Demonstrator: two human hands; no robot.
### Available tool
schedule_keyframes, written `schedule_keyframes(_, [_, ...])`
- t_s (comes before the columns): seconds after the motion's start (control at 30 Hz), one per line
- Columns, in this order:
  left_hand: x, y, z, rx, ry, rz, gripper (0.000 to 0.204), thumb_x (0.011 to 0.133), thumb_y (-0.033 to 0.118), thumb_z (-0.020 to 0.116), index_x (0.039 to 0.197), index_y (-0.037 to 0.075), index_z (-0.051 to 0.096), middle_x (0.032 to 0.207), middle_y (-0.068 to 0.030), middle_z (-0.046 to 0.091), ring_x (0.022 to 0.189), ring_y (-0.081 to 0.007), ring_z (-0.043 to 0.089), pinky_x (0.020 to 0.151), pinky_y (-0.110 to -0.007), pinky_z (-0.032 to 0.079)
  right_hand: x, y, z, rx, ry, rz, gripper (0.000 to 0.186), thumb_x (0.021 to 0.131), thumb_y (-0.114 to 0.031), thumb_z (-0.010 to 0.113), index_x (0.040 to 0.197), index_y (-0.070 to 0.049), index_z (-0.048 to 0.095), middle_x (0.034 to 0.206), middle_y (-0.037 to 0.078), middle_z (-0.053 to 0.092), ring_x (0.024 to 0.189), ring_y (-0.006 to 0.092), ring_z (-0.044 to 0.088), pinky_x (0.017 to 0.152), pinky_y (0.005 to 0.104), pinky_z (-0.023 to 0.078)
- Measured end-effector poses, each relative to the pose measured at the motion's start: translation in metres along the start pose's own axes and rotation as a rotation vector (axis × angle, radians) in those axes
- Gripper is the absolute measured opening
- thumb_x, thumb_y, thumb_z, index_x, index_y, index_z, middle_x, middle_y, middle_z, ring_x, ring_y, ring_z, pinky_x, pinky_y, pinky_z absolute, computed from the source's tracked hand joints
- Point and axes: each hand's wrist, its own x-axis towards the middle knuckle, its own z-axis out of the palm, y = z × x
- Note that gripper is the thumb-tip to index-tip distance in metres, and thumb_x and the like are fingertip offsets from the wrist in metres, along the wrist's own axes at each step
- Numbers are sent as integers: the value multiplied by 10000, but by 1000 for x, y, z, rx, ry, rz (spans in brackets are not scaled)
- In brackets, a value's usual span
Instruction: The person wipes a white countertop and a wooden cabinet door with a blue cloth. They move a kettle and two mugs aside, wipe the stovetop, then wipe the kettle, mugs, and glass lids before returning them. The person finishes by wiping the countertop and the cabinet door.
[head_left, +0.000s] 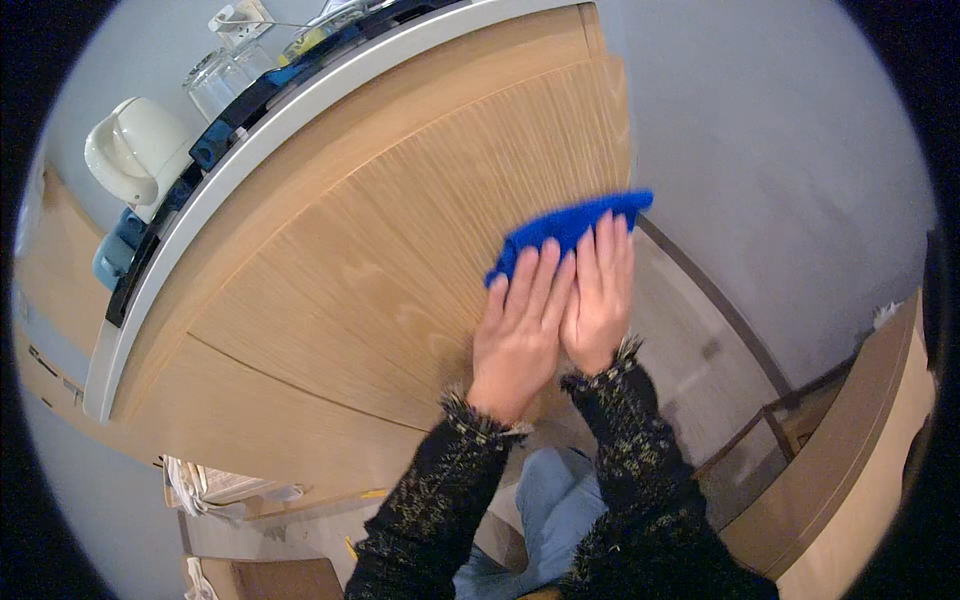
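Note:
A blue cloth (570, 228) lies bunched against the light wood-grain front of a cabinet (400, 240). Flat on the cloth's lower edge rest the stretched fingers of my left hand (522, 325), slightly spread. Beside it and touching it, my right hand (600, 295) presses the cloth's right part with straight fingers held close together. Neither hand curls round the cloth; both are open and lying on it. My palms hide some of the wood beneath them.
A white countertop edge (300, 80) runs above the cabinet. On it stand a white kettle (140, 155), clear glasses (225, 80) and a blue item (118, 250). A grey wall (770, 150) rises at the right. Brown-topped furniture (840, 450) stands at lower right.

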Motion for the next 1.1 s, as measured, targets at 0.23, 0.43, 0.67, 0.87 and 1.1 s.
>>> schedule_keyframes(0.23, [-82, 22, 32, -126, -115, 55, 449, 895, 200, 431, 1326, 96, 504, 1466, -88, 378, 1372, -241, 305, 1101, -413, 219, -100, -5, 0, 27, -149, 136, 389, 856, -73, 555, 1215, 76, 529, 1359, 273, 437, 1294, 458, 366, 1067, 576, 259])
schedule_keyframes(0.43, [-33, 6, 16, -62, -84, -123, 460, 909, 232, 461, 1364, 163, 482, 1500, -96, 319, 1408, -279, 228, 1136, -448, 120, -32, -6, 0, 48, -135, 114, 399, 852, -54, 550, 1240, 36, 536, 1383, 237, 432, 1308, 430, 363, 1085, 555, 242])
schedule_keyframes(0.67, [-81, 23, 50, -234, -165, -16, 476, 894, 216, 462, 1362, 129, 471, 1447, -75, 408, 1338, -248, 351, 1070, -438, 259, -112, 6, 20, 31, -48, 169, 390, 887, -90, 540, 1242, 67, 505, 1387, 278, 402, 1299, 479, 347, 1073, 577, 253])
schedule_keyframes(0.87, [-112, 43, 71, -284, -178, 51, 465, 854, 206, 494, 1294, 65, 534, 1400, -86, 468, 1286, -244, 425, 1027, -422, 328, -169, 5, 13, 19, -209, 354, 440, 904, -136, 522, 1292, 62, 458, 1426, 273, 350, 1324, 456, 321, 1089, 562, 232])
schedule_keyframes(1.1, [-53, 0, 18, 2, 42, -243, 419, 926, 269, 443, 1330, 195, 524, 1450, -77, 403, 1342, -274, 344, 1111, -459, 175, -46, -24, 8, 116, -150, 125, 381, 875, -131, 572, 1239, -17, 566, 1404, 195, 431, 1315, 433, 354, 1071, 565, 257])
